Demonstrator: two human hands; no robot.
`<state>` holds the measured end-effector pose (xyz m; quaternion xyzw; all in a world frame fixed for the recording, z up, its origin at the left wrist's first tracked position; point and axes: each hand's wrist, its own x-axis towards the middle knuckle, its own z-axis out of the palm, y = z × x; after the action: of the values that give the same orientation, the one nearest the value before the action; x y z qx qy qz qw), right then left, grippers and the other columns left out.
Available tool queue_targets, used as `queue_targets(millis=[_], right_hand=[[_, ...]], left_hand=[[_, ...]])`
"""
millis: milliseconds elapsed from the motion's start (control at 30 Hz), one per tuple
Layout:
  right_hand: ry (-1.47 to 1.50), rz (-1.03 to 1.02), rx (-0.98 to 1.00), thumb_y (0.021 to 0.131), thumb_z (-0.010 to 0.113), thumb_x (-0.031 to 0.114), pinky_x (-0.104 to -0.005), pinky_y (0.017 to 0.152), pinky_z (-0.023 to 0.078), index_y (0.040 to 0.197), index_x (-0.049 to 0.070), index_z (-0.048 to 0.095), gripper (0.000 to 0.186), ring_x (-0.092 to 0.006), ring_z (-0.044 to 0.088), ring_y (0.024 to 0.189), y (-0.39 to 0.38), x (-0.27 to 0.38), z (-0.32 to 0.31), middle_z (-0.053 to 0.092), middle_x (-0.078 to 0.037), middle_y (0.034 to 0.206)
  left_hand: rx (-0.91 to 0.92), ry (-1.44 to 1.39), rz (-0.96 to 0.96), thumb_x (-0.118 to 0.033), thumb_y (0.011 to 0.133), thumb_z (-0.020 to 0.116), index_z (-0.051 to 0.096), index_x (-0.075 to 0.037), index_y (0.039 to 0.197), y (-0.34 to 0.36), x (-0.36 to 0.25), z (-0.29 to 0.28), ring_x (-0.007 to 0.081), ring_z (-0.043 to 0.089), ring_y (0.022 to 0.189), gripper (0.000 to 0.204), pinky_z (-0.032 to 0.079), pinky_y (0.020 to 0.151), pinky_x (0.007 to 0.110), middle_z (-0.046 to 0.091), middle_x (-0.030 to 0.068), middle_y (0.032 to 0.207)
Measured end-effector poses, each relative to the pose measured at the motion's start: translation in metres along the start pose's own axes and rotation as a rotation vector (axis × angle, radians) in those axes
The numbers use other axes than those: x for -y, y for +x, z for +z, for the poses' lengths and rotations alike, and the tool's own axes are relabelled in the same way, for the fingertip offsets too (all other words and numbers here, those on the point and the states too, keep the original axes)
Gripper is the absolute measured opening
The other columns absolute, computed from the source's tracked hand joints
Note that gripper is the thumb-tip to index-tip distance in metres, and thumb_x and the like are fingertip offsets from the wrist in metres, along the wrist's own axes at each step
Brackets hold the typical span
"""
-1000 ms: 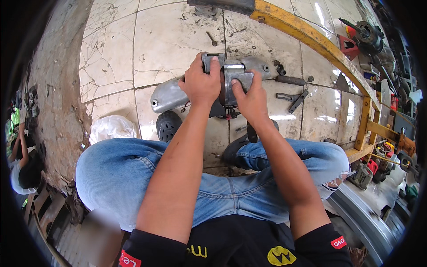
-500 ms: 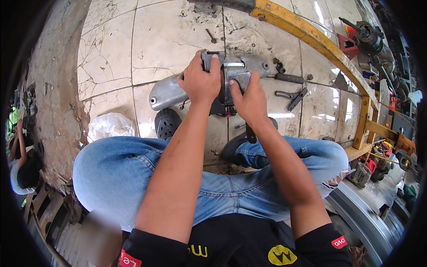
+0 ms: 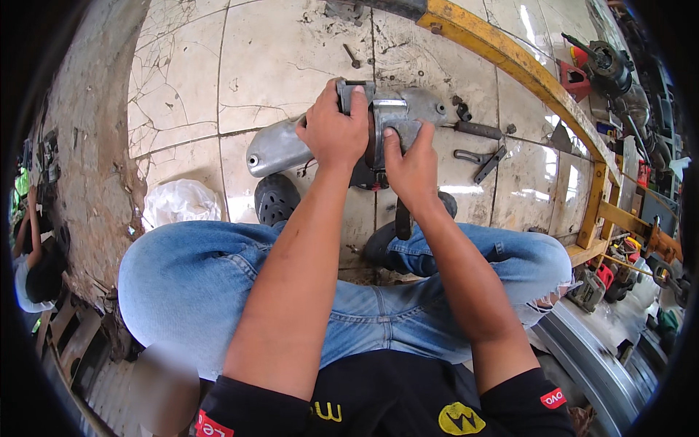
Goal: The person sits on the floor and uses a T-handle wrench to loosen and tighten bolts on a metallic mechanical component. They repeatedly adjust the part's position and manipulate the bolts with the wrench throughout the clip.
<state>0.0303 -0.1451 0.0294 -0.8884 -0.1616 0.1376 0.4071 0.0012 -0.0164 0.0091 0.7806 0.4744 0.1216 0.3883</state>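
Observation:
My left hand grips a grey metal block at the top of a silver cast-metal assembly lying crosswise on the tiled floor. Beside it, my right hand is closed on a squarish metal piece of the same assembly, thumb on its face. A dark band sits between the two pieces. A dark bar hangs below my right hand; whether I hold it is hidden. Right of the assembly lie a dark cylindrical tool, a puller-like tool and small dark fittings.
A yellow steel frame arches along the right, with machine parts, a red stand and clutter beyond. A white plastic bag lies left of my shoes. Another person works at the far left. A bolt lies ahead.
Both hands have shifted slightly upward in the picture with the metal pieces, my left a little to the right too. The grips look the same.

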Motion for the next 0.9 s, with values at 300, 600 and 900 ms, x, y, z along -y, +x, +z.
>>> queue_targets(millis=[300,600,900], right_hand=[[0.023,0.015,-0.001,0.095,0.061,0.026,-0.0558,0.073,0.05,0.125,-0.003,0.037,0.048,-0.0531,0.065,0.079,-0.0002,0.0013,0.0016,0.067,-0.033,0.085],[0.043,0.067,-0.006,0.094,0.063,0.026,-0.0549,0.072,0.051,0.123,-0.002,0.038,0.047,-0.0517,0.066,0.081,-0.0004,0.0014,0.0023,0.067,-0.033,0.086],[0.011,0.044,-0.047,0.094,0.063,0.027,-0.0539,0.072,0.052,0.124,-0.002,0.038,0.049,-0.0502,0.067,0.082,-0.0008,0.0062,-0.0013,0.067,-0.032,0.087]], left_hand=[[0.002,-0.009,-0.012,-0.051,0.093,0.054,0.061,-0.015,0.132,-0.0015,0.0001,-0.0012,0.0305,0.057,0.121,0.053,0.024,0.107,0.056,0.067,0.0067,0.126],[0.009,-0.001,-0.025,-0.051,0.093,0.055,0.059,-0.013,0.134,-0.0011,0.0015,0.0005,0.03,0.057,0.121,0.057,0.024,0.109,0.055,0.066,0.0069,0.127],[-0.014,-0.006,0.007,-0.051,0.093,0.055,0.059,-0.013,0.134,-0.0011,0.0015,0.0014,0.0314,0.058,0.12,0.056,0.024,0.108,0.059,0.066,0.0085,0.126]])
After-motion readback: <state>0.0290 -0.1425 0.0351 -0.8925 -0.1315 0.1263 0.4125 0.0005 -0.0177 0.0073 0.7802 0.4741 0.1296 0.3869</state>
